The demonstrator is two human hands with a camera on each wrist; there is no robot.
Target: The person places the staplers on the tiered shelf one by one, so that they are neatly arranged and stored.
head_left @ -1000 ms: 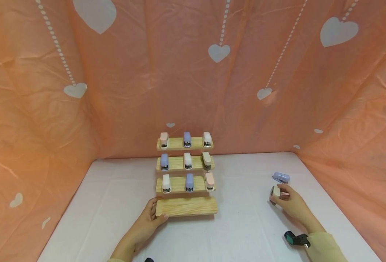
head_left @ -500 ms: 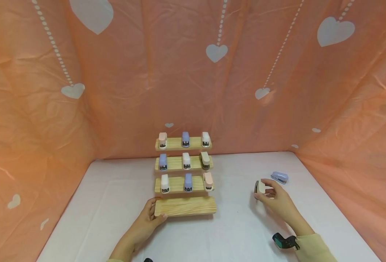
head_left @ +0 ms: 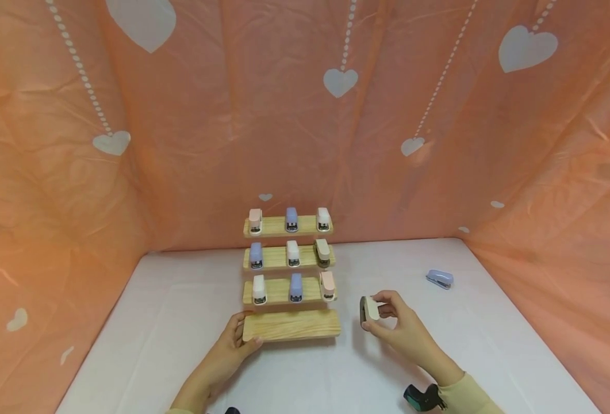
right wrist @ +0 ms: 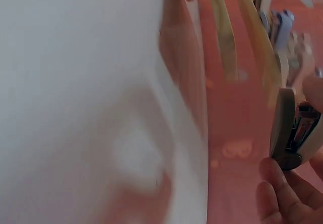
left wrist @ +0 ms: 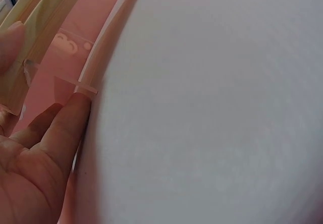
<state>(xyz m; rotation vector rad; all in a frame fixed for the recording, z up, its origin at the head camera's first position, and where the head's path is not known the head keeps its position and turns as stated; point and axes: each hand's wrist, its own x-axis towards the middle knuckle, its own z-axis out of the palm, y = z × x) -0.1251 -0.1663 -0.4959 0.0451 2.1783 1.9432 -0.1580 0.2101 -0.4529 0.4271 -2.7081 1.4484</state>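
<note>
My left hand (head_left: pixel 226 352) grips the left end of the lowest board of a tiered wooden display rack (head_left: pixel 294 326). Its thumb (left wrist: pixel 10 45) lies on the wood in the left wrist view, the other fingers beside a clear support. To the right of this bare board, my right hand (head_left: pixel 407 334) pinches a small cream stapler (head_left: pixel 371 310) above the table. The right wrist view shows the stapler's olive base (right wrist: pixel 283 125) on edge between thumb and fingers. On the higher boards stand several mini staplers, such as a pink one (head_left: pixel 327 283) and a lavender one (head_left: pixel 296 286).
A lavender stapler (head_left: pixel 440 279) lies alone on the white tabletop (head_left: pixel 387 261) at the right. An orange curtain with pale hearts (head_left: pixel 340 83) closes off the back and both sides. A dark device (head_left: pixel 421 398) sits at the right wrist.
My right hand has carried the cream stapler left, from near the loose lavender stapler towards the rack. The left hand keeps its grip on the lowest board.
</note>
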